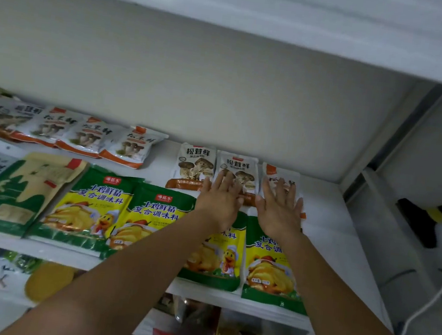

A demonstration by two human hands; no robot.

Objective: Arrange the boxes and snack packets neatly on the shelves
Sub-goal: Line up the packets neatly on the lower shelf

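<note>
On the white shelf (327,225), three white mushroom packets lie side by side at the back right. My left hand (220,200) rests flat, fingers straight, on the middle packet (238,164). My right hand (280,205) lies flat on the rightmost packet (280,174). The third packet (195,164) lies untouched just left of my left hand. Several green-and-yellow seasoning packets (89,209) line the shelf's front edge, two of them partly hidden under my forearms.
More mushroom packets (130,146) overlap in a row along the back left. A large green-and-tan bag (16,192) lies at the front left. The lower shelf holds mixed packets (195,323). A shelf board (234,7) runs overhead. A white cable (431,301) hangs at right.
</note>
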